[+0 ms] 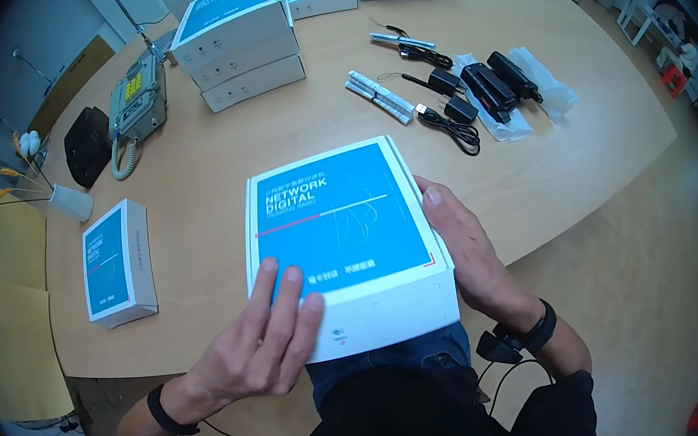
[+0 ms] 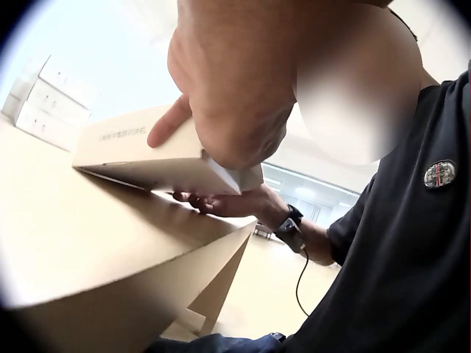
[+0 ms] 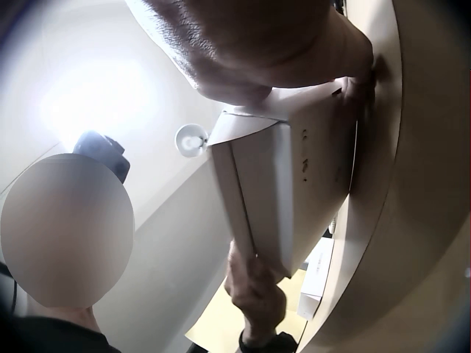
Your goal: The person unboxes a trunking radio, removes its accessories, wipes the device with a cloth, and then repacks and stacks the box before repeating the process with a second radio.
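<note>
A white box with a blue lid (image 1: 328,216), printed NETWORK DIGITAL, is held slightly tilted at the table's front edge in the head view. My left hand (image 1: 266,338) grips its near left edge, fingertips on the lid. In the left wrist view, the left thumb (image 2: 171,122) lies along the side of the box (image 2: 121,141). My right hand (image 1: 474,254) holds the right side, thumb near the lid's edge. The right fingers reach beneath the box in the right wrist view, where its plain underside (image 3: 316,165) shows small print. The lid is closed.
Farther back lie two black handheld radios (image 1: 502,85) on plastic wrap, black cables (image 1: 449,129) with adapters, and white patterned strips (image 1: 380,97). Stacked boxes (image 1: 236,41) stand at the back left. Along the left are a telephone (image 1: 140,99), a vase (image 1: 71,203) and another box (image 1: 120,263).
</note>
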Demonstrator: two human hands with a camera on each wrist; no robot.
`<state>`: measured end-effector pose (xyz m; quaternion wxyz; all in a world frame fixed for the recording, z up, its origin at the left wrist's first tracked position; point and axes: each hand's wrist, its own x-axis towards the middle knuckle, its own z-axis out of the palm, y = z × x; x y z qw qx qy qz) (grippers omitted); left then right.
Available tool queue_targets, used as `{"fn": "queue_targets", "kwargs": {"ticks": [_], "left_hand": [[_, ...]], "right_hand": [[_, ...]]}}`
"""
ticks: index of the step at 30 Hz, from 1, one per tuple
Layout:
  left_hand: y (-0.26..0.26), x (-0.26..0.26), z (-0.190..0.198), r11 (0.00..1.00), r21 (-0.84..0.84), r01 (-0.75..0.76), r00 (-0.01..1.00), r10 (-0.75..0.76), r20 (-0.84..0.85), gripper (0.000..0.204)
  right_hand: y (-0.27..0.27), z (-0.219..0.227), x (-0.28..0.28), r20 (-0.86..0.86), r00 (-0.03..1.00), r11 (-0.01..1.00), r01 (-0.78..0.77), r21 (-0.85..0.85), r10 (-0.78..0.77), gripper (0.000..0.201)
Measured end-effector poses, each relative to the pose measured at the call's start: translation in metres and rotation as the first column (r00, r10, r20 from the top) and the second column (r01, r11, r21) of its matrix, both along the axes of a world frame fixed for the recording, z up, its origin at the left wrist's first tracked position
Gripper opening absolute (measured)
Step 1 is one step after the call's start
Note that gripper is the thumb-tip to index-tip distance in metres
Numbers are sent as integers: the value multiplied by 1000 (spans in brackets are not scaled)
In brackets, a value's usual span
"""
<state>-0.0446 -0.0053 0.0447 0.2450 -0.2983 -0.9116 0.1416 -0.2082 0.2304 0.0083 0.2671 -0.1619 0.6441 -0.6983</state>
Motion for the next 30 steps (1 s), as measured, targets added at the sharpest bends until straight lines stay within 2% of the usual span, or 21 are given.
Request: {"fn": "queue_targets", "kwargs": {"ticks": [2,3,4,5,6,8,9,10,12,13,14,15,17,20,21,22,24,26,28,29,30], "left_hand": [[1,6,22,998,55,-41,999,41,1,27],[3,9,35,984,165,-72,996,63,56,22],[0,9,47,984,160,-74,996,67,50,22],[-6,6,59,960,272,-66,998,57,41,23],[-11,2,71,922,383,-61,998,53,32,24],[-18,-9,92,851,513,-112,992,129,3,23],[-22,-21,101,846,519,-119,982,177,-64,21],[-30,-38,108,843,524,-125,966,224,-130,20],[-54,-76,115,851,493,-182,945,290,-152,17],[-70,-95,117,890,419,-180,944,277,-181,20],[-87,-113,118,923,341,-179,942,261,-213,23],[-105,-131,116,896,380,-231,929,319,-188,27],[-128,-154,103,860,416,-295,909,387,-156,31],[-143,-165,93,853,427,-300,908,392,-147,34],[-145,-165,91,822,471,-319,909,406,-93,35],[-146,-167,89,790,513,-336,910,413,-39,37],[-118,-157,98,813,453,-365,896,439,-66,45],[-108,-145,95,830,406,-384,885,456,-96,58],[-116,-143,85,953,248,-177,846,276,-456,39],[-102,-128,77,933,319,-167,924,262,-280,40],[-86,-102,69,907,383,-173,970,224,-92,42]], "right_hand": [[-1,-5,5,-104,994,999,38,21,-35,54],[0,-12,7,-296,937,982,191,-17,-187,53],[2,-19,8,-468,820,941,328,-85,-329,52],[3,-24,6,-649,633,895,404,-187,-421,50],[8,-28,9,-651,636,900,392,-190,-414,50],[19,-35,17,-910,294,922,340,-185,-291,48],[19,-33,14,-961,173,958,229,-175,-217,48],[17,-31,17,-959,189,963,210,-170,-210,48],[13,-30,26,-998,6,996,64,-55,-56,52],[8,-32,32,-999,-29,996,86,-18,-15,57],[6,-35,31,-1000,-28,997,71,-14,-12,57],[5,-38,31,-999,27,995,99,21,18,59],[3,-42,31,-982,191,993,113,16,-6,70],[-3,-17,35,-985,106,988,86,-127,-135,67],[-8,-4,33,-994,56,995,42,-95,-97,52],[-8,2,31,-993,64,994,46,-96,-98,52],[-7,7,26,-968,-71,969,73,236,241,38],[-14,3,23,-958,-48,952,131,275,283,41],[-15,-1,17,-900,28,892,124,434,434,40],[-16,3,13,-925,27,921,94,379,378,56],[-15,2,10,-925,33,917,122,380,379,56]]}}
